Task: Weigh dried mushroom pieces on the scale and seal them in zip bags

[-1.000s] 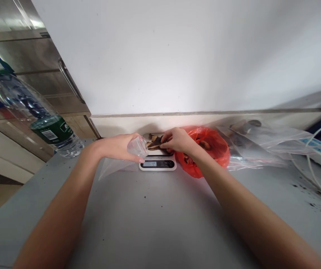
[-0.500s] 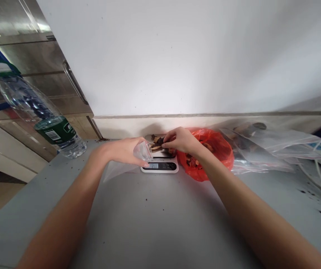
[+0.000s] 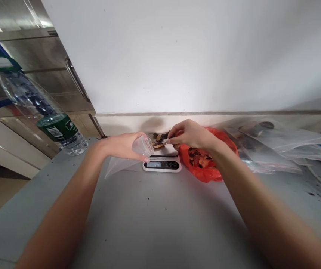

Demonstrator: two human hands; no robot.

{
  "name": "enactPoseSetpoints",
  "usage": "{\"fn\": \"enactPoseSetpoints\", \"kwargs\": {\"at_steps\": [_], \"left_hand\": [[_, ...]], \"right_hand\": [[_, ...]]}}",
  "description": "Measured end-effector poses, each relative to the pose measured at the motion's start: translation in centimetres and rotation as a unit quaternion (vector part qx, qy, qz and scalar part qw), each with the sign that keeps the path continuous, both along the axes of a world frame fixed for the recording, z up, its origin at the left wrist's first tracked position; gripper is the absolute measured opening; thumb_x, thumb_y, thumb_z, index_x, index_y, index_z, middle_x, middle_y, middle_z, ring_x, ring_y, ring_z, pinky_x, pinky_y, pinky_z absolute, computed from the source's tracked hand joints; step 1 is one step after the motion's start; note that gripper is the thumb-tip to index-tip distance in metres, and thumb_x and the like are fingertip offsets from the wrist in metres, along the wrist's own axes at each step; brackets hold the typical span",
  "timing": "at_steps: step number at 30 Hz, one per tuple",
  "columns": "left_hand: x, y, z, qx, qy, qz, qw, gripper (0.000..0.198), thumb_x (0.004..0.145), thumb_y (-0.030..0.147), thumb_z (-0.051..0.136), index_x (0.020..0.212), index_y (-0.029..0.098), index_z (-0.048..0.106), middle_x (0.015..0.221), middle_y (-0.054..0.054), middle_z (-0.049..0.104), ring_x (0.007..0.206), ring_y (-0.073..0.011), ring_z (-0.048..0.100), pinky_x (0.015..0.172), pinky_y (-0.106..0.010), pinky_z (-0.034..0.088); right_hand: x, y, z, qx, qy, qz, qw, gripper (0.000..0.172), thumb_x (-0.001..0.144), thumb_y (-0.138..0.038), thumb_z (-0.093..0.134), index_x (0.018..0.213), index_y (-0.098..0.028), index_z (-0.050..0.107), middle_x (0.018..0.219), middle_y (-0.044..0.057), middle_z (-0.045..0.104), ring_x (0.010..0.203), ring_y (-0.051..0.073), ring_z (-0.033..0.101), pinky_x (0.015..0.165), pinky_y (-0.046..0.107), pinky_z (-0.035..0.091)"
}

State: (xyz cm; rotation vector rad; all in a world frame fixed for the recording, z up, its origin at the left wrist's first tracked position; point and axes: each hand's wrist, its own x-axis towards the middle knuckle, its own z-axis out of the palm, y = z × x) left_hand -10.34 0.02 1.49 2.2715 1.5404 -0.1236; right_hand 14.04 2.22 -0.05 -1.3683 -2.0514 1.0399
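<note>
Your left hand [image 3: 123, 145] curls round a soft-looking bag [image 3: 142, 146]; right hand [image 3: 191, 133] pinches a dark piece [image 3: 164, 136], probably light, brittle: grip edges.

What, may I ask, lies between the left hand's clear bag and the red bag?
Between them, the head view shows a white scale bearing brown pieces, with the right hand partly over it.
</note>
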Motion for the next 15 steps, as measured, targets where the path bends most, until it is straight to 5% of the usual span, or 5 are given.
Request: {"fn": "enactPoseSetpoints", "kwargs": {"at_steps": [7,15], "left_hand": [[0.9,-0.6,0.5,-0.031,-0.046,-0.007,0.998,0.098,0.079,0.073,0.071,0.157,0.024,0.037,0.160,-0.013,0.052,0.135,-0.0371,0.057,0.098,-0.038,0.048],[0.8,-0.2,-0.2,-0.050,-0.107,-0.030,0.993,0.091,0.080,0.070,0.074,0.151,0.023,0.042,0.158,-0.012,0.053,0.137,-0.0363,0.055,0.100,-0.039,0.049]], "right_hand": [[-1.4,-1.6,2.2,-0.045,0.013,0.115,0.992,0.005,0.076,-0.022,0.077,0.074,-0.017,0.075,0.059,-0.002,0.065,0.054,0.011,0.057,0.056,0.027,0.041],[-4.3,-2.6,1.5,0.084,0.002,0.019,0.996,0.018,0.072,0.000,0.067,0.075,-0.017,0.072,0.081,0.004,0.077,0.067,0.014,0.066,0.062,0.027,0.050]]}}
